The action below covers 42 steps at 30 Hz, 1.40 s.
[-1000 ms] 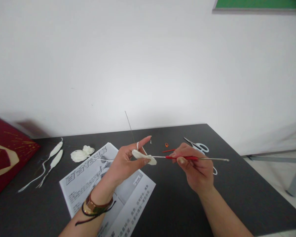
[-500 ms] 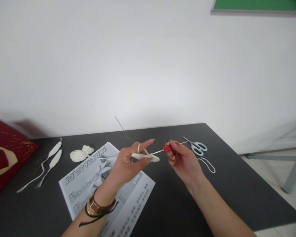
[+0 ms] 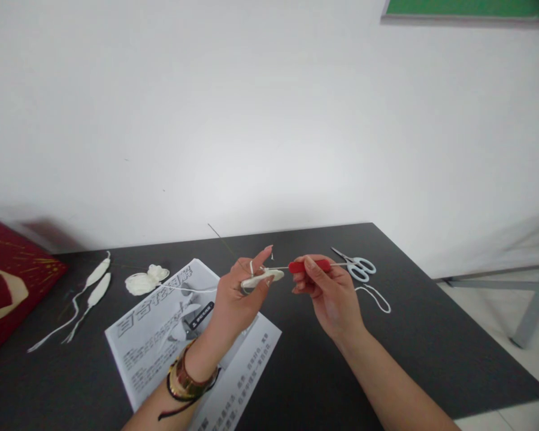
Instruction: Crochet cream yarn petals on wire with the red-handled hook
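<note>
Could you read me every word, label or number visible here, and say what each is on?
"百合花图解": outlined title on the printed sheet, its fourth character partly crossed.
"百年好合": within the larger print at the sheet's lower right.
Too small or blurred: the sheet's fine print and its dark label.
No readable words on the red item.

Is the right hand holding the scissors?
No, the right hand grips a red-handled hook, while the scissors lie on the table.
</note>
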Motion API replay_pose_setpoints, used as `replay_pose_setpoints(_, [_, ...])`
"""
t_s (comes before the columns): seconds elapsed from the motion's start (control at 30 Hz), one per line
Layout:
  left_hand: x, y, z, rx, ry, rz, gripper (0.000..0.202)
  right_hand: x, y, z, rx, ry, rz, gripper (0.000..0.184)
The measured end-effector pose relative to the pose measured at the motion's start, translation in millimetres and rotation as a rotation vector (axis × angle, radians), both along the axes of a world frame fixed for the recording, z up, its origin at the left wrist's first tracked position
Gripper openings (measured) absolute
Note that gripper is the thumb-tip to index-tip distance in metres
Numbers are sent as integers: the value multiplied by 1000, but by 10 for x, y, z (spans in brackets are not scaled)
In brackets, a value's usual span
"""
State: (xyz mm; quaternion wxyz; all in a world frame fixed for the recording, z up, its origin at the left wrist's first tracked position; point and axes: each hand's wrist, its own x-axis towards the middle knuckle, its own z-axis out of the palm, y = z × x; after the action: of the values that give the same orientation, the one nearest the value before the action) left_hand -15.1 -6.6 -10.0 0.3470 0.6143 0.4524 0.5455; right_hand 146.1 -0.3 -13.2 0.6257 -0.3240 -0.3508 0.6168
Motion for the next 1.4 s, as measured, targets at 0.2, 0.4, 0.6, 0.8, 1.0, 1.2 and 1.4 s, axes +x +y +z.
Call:
replay_pose_setpoints(0.2, [70,0,-65,-243,-363,-4,47,-25,-132,-98,722,-688,-291,24])
replay_pose_setpoints(0.4, [28,6,70,-458,-849,-276,57,29,-138,-125,1169,-846,-266,42])
replay_pose_setpoints(0.6, [-155,42,111,-470,-740,-433,58,14,-100,-3,616,-357,-86,23])
replay_pose_setpoints(0.8, [-273,35,134,-505,-616,-513,56,90,-96,30,566,-265,14,15])
replay_pose_setpoints(1.0, [-333,54,139,-562,-623,-582,55,164,-67,54,569,-203,62,12])
replay_pose_setpoints(1.2, [-361,49,144,-598,-603,-658,52,220,-50,113,612,-224,112,11])
replay_pose_setpoints(1.4, [-375,71,139,-659,-564,-739,50,292,-30,134,616,-275,164,9])
